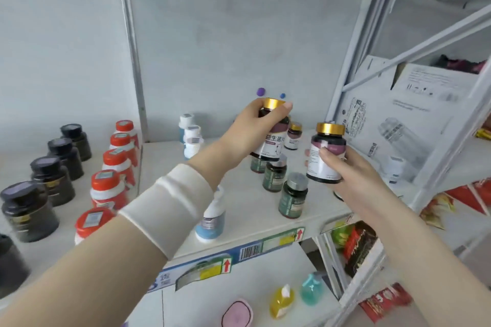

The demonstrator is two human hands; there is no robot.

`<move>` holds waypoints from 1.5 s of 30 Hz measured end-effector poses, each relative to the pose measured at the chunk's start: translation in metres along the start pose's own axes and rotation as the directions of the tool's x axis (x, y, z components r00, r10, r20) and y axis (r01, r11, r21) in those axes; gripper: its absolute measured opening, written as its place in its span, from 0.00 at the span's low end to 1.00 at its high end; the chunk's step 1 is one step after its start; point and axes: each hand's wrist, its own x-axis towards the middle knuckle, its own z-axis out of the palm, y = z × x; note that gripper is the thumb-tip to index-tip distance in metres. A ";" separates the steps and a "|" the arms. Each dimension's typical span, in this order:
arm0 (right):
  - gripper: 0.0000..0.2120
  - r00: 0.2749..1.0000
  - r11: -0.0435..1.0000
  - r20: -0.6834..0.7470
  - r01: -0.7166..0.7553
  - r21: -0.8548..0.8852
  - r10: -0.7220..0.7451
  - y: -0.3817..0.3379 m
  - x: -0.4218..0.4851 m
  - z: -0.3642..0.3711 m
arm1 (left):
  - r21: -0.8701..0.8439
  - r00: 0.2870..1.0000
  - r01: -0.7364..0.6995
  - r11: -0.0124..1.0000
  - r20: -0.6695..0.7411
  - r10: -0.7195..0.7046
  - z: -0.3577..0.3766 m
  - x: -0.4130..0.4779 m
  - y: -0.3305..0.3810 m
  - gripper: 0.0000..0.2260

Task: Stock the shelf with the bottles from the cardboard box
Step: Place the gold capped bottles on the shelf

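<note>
The white shelf (239, 220) fills most of the view, and a white cardboard box (393, 125) sits in the next rack at the right. At the left of the shelf stand a row of black jars (50, 180) and a row of red-capped bottles (109, 188). In the middle are white bottles (191, 138) and, more to the front, green bottles (292, 199). The left hand (247, 135), with a white sleeve (170, 210) on its arm, grips a gold-capped bottle (275, 141) from the side and holds it above the shelf, a little tilted. The right hand (345, 178) grips a second gold-capped bottle (325, 159) near the first one, almost upright. A third bottle (294, 137) of this kind stands on the shelf behind them.
</note>
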 end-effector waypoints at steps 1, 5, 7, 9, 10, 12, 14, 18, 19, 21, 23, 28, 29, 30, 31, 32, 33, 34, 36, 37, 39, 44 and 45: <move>0.38 1.000 1.000 -0.009 0.002 -0.016 -0.002 0.002 0.011 -0.015 | 0.008 1.000 0.006 1.000 0.018 -0.006 0.013 0.015 -0.003 0.11; 0.34 1.000 0.993 0.013 -0.013 -0.115 0.014 0.011 0.054 -0.069 | 0.048 0.999 0.043 0.998 0.025 -0.044 0.058 0.072 -0.021 0.14; 0.29 0.998 0.989 0.059 -0.021 -0.146 0.030 0.011 0.074 -0.092 | 0.070 0.998 0.061 0.996 0.025 -0.062 0.080 0.096 -0.030 0.15; 0.18 0.993 0.987 0.116 -0.019 -0.162 0.038 0.015 0.095 -0.114 | 0.126 0.997 0.073 0.989 0.009 -0.075 0.099 0.116 -0.039 0.18; 0.15 0.991 0.987 0.128 -0.021 -0.162 0.042 0.019 0.105 -0.122 | 0.158 0.996 0.086 0.984 -0.006 -0.086 0.105 0.124 -0.043 0.19; 0.15 0.987 0.981 0.149 -0.033 -0.190 0.062 0.028 0.125 -0.140 | 0.196 0.992 0.125 0.973 -0.059 -0.115 0.120 0.141 -0.052 0.20; 0.26 0.977 0.964 0.187 -0.049 -0.262 0.100 0.038 0.145 -0.157 | 0.235 0.980 0.186 0.954 -0.117 -0.162 0.130 0.158 -0.061 0.19; 0.25 0.945 0.926 0.259 -0.096 -0.365 0.200 0.053 0.177 -0.179 | 0.357 0.960 0.273 0.893 -0.164 -0.228 0.138 0.184 -0.077 0.19; 0.24 0.935 0.921 0.279 -0.104 -0.376 0.219 0.056 0.184 -0.181 | 0.389 0.955 0.292 0.874 -0.169 -0.244 0.139 0.189 -0.081 0.20; 0.21 0.914 0.913 0.321 -0.109 -0.394 0.247 0.061 0.196 -0.182 | 0.454 0.942 0.335 0.826 -0.186 -0.279 0.139 0.197 -0.090 0.19; 0.14 0.889 0.898 0.361 -0.111 -0.426 0.281 0.065 0.206 -0.178 | 0.495 0.933 0.359 0.791 -0.191 -0.304 0.139 0.203 -0.099 0.15; 0.28 0.840 0.855 0.423 -0.088 -0.510 0.339 0.079 0.227 -0.164 | 0.606 0.924 0.369 0.705 -0.161 -0.346 0.138 0.217 -0.114 0.17; 0.29 0.840 0.844 0.425 -0.067 -0.533 0.336 0.081 0.228 -0.162 | 0.619 0.922 0.372 0.692 -0.159 -0.353 0.138 0.219 -0.116 0.17; 0.29 0.839 0.833 0.432 -0.046 -0.552 0.332 0.083 0.228 -0.160 | 0.633 0.919 0.375 0.677 -0.158 -0.362 0.138 0.221 -0.119 0.18; 0.29 0.835 0.824 0.440 -0.026 -0.566 0.329 0.085 0.229 -0.159 | 0.649 0.916 0.377 0.661 -0.156 -0.369 0.137 0.223 -0.120 0.18; 0.29 0.830 0.820 0.449 -0.017 -0.572 0.330 0.086 0.229 -0.158 | 0.669 0.916 0.372 0.644 -0.151 -0.373 0.136 0.224 -0.121 0.18; 0.30 0.825 0.818 0.456 -0.015 -0.575 0.335 0.087 0.229 -0.158 | 0.685 0.914 0.369 0.628 -0.146 -0.379 0.136 0.225 -0.122 0.17; 0.30 0.820 0.815 0.461 -0.012 -0.580 0.340 0.088 0.229 -0.157 | 0.697 0.914 0.364 0.617 -0.141 -0.381 0.136 0.226 -0.123 0.17; 0.31 0.813 0.799 0.467 0.005 -0.602 0.347 0.091 0.230 -0.158 | 0.697 0.913 0.361 0.620 -0.131 -0.386 0.137 0.229 -0.124 0.15; 0.31 0.809 0.792 0.472 0.014 -0.610 0.349 0.093 0.230 -0.158 | 0.686 0.912 0.364 0.629 -0.125 -0.391 0.138 0.230 -0.125 0.15; 0.30 0.801 0.788 0.483 0.024 -0.616 0.353 0.095 0.229 -0.158 | 0.672 0.910 0.367 0.644 -0.115 -0.399 0.139 0.232 -0.126 0.14; 0.28 0.813 0.752 0.490 0.101 -0.652 0.315 0.097 0.226 -0.159 | 0.689 0.914 0.348 0.636 -0.100 -0.392 0.140 0.233 -0.128 0.17; 0.28 0.816 0.743 0.492 0.122 -0.659 0.303 0.097 0.225 -0.158 | 0.697 0.915 0.343 0.630 -0.095 -0.393 0.140 0.234 -0.129 0.17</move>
